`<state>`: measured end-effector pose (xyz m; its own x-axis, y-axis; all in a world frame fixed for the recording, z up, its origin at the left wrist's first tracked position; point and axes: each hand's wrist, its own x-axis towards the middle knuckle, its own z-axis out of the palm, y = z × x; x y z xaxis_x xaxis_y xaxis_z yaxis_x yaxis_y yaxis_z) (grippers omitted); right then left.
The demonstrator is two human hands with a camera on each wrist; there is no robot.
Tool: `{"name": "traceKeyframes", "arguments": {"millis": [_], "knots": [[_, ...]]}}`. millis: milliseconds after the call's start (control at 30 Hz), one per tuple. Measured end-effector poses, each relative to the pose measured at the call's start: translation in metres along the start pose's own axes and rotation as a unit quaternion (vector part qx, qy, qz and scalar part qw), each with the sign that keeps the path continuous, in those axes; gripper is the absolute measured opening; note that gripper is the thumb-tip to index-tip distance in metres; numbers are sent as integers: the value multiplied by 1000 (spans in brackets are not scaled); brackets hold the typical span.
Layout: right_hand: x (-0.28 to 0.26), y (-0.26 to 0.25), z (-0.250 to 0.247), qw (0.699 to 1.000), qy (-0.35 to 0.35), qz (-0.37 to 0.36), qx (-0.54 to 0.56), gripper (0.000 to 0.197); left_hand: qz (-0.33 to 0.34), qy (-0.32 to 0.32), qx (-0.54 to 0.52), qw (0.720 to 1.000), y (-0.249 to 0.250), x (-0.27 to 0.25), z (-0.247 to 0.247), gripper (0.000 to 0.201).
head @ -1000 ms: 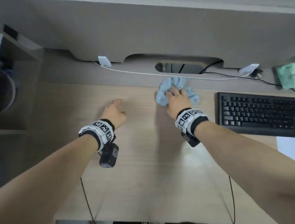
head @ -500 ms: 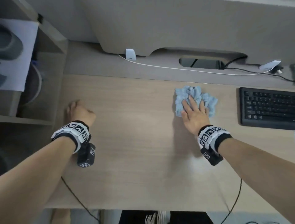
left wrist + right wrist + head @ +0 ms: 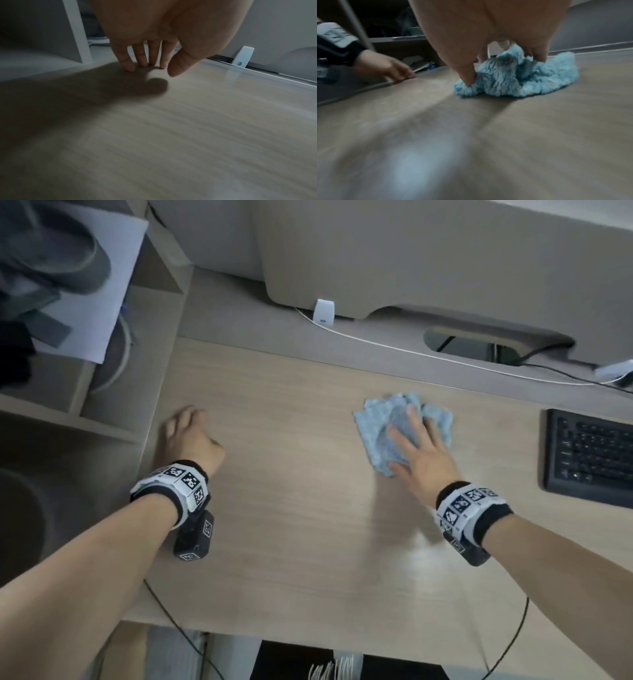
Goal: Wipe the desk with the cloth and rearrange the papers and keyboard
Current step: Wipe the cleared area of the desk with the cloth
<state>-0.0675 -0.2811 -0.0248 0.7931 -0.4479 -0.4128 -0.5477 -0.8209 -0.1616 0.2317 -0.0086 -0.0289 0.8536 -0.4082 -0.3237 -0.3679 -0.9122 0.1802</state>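
Left of the black keyboard [image 3: 591, 455]: wiping step in hand.
Right hand [image 3: 416, 455] presses fluffy blue cloth [image 3: 380, 429] flat-fingered on light wood-grain counter [image 3: 291, 542]; left hand [image 3: 190, 440] released, fingertips resting. Next: sweep cloth away from keyboard.

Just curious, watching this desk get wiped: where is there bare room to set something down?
The widest bare patch of the desk lies between the left hand and the right hand pressing the blue cloth, running to the near edge. It is crowded at the right by the keyboard and along the back by cables.
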Motion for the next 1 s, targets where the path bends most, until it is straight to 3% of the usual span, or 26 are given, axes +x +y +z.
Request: {"name": "traceKeyframes", "arguments": {"millis": [67,200,300,400,467,500,667,833,933,1000], "knots": [[14,-2,-5,997,-23,69,14,68,7,-14,-10,1000,-1,-4,0,60],[58,-59,-3,998,-26,54,35,65,11,-3,-47,999,-7,-8,-7,62],[89,-118,-3,999,-18,-9,36,64,-6,23,-49,999,-19,-10,-7,60],[76,-167,8,985,-39,-166,21,64,-38,38,-56,997,-29,-16,-7,58],[53,-167,17,964,-48,-262,-24,61,-54,49,-64,995,-33,-23,-5,56],[49,-157,17,962,-35,-268,-28,60,-61,55,-66,994,-35,-26,-5,55],[91,-110,-7,996,-6,-86,-24,55,-92,51,-90,990,-52,-34,-4,56],[156,-194,-17,995,11,-101,-14,66,-143,39,-92,985,-63,-44,-8,58],[144,-251,-2,977,-23,-203,-55,72,-163,25,-80,983,-69,-48,-10,58],[113,-264,18,942,-52,-320,-83,69,-175,-6,-78,981,-73,-50,-11,59]]}}
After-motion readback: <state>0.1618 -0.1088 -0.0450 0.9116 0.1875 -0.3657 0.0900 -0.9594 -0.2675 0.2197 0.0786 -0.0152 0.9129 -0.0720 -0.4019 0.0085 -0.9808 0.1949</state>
